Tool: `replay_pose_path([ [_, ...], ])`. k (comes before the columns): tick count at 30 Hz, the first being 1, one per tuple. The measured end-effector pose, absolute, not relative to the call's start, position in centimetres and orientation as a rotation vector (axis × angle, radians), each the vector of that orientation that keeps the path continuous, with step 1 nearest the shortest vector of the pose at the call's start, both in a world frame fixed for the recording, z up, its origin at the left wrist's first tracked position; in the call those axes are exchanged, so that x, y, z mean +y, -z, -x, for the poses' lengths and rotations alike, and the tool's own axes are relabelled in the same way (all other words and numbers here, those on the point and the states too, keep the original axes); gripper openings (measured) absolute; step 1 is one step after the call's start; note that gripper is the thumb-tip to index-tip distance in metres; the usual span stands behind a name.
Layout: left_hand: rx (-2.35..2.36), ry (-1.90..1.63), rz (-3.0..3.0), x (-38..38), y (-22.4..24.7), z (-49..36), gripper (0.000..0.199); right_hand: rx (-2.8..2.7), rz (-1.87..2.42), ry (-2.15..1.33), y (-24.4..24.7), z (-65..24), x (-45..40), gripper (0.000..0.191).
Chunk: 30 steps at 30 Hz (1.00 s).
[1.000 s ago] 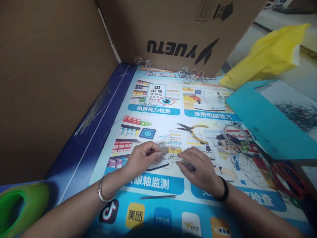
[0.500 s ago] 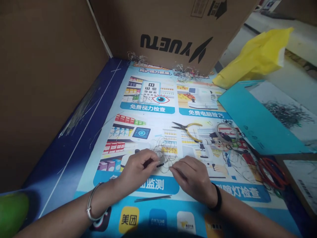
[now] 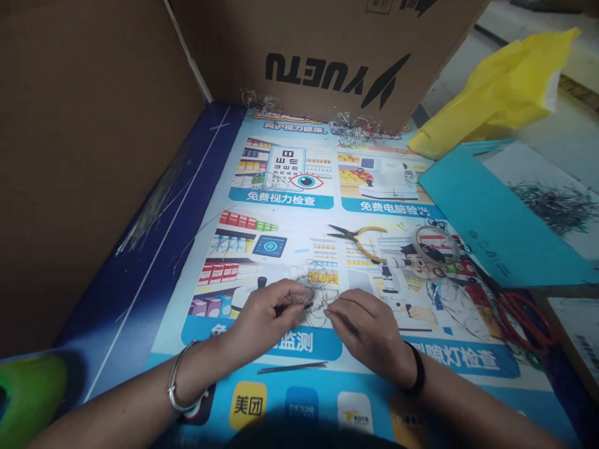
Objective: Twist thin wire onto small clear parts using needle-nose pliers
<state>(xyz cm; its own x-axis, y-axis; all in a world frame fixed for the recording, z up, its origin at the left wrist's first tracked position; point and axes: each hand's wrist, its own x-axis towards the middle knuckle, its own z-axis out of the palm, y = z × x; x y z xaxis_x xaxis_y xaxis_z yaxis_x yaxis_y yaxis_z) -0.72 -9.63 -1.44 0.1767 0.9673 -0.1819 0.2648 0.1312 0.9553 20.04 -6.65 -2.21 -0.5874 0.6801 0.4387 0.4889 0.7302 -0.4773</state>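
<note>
Thin, tangled wire [image 3: 322, 272] lies in loose loops between my two hands, over the printed sheet. My left hand [image 3: 274, 307] is closed in a pinch on part of this wire; a short dark piece shows by its fingertips. My right hand [image 3: 362, 324] pinches the wire's right side with thumb and forefinger. A few straight dark wire pieces [image 3: 292, 368] lie on the sheet below my hands. Beyond my right hand rest pliers with yellow handles [image 3: 362, 241], their jaws apart and pointing left.
A roll of clear tape [image 3: 436, 244] and red-handled scissors [image 3: 521, 321] lie to the right. Farther right is a blue folder [image 3: 496, 218] bearing wire clippings [image 3: 556, 206]. A yellow bag [image 3: 496, 93] sits behind it. Cardboard [image 3: 337, 37] walls the back; straight wires [image 3: 150, 215] lie left.
The view has shifted slightly, so most things sit a little farther right. Both hands stay pinched at the wire, with only small finger movements.
</note>
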Motion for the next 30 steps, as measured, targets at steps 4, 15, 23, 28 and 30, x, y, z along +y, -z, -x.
replay_pose_path([
  [4, 1.256, -0.769, -1.260, -9.7, 1.1, 0.8, 0.023, -2.314, 0.888, -0.414, 2.1, -20.0, -6.5, 0.008],
  [15, 1.205, -0.748, -1.101, -10.0, 0.3, 0.9, 0.035, -2.341, 0.813, -0.340, 2.3, -20.3, -6.6, 0.009],
  [23, 1.066, -0.796, -0.935, -10.5, 0.0, 1.1, 0.033, -2.408, 0.734, -0.225, 2.1, -20.3, -6.6, 0.011],
  [28, 1.053, -0.841, -0.860, -10.7, -0.2, 0.9, 0.032, -2.430, 0.677, -0.174, 1.9, -20.4, -6.7, 0.011],
  [30, 1.047, -0.843, -0.843, -10.7, -0.3, 0.9, 0.032, -2.451, 0.654, -0.163, 1.9, -20.4, -6.8, 0.012],
])
